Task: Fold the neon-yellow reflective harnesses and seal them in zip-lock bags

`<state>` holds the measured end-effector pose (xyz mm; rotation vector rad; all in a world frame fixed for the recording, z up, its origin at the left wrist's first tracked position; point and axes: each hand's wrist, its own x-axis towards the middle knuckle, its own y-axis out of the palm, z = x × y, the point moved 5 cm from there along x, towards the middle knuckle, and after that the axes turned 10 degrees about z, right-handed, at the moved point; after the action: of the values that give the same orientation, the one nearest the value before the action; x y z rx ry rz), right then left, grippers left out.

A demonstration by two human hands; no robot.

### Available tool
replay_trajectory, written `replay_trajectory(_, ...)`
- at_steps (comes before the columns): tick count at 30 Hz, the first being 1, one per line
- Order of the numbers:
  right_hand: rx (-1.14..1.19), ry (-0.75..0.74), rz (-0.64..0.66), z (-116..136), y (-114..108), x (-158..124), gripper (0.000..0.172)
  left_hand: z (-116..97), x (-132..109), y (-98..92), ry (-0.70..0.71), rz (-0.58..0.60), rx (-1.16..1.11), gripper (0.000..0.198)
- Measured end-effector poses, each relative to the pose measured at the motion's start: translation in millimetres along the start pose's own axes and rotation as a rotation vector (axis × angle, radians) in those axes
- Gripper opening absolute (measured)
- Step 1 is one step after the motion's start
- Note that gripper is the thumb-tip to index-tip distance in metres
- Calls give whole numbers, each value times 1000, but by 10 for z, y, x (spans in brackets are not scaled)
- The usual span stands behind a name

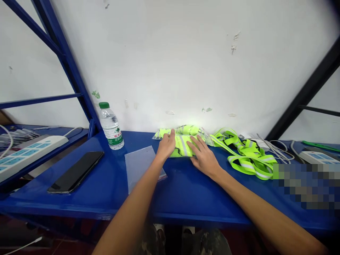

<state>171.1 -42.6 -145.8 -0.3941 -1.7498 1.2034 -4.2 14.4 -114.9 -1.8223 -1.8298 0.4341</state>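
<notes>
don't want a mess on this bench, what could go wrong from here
The folded yellow-green bundle between the left hand and right hand might come undone if released. The loose straps lie close to white cables and could snag on them. The left forearm crosses the clear bag in view, so it may nudge it.

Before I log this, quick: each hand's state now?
Left hand: curled at one end of the yellow-green bundle, grip unclear.
Right hand: open, touching its other end.
</notes>
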Motion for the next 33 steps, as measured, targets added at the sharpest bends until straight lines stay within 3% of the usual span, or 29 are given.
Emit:
replay_trajectory(3,11,-6,-101,-59,-24,-8,53,-7,-224,-266,65,144,395,40)
replay_trajectory(5,13,-10,-166,-65,-72,63,49,96,-354,-393,8,323,598,25)
replay_trajectory(8,11,30,-233,-50,-163,338,47,178,-467,-391,-8,576,704,24)
replay_trajectory(10,-1,97,-254,-54,-200,606,47,116,-457,-276,39,625,735,26)
replay_trajectory(13,-90,166,-223,-76,-144,1001,47,-46,-363,-12,86,618,758,26)
replay_trajectory(15,-187,139,-132,-86,-8,1191,44,-136,-291,174,131,609,789,28)
replay_trajectory(20,-258,79,143,-177,407,1304,36,-162,-185,518,332,522,864,52)
replay_trajectory(25,-150,53,142,-266,432,1171,41,-65,-200,661,468,325,798,56)
replay_trajectory(29,-109,94,57,-348,204,867,42,-31,-214,716,444,263,787,53)
replay_trajectory(33,-160,270,-26,-496,-51,367,39,-103,-212,823,418,225,765,48)
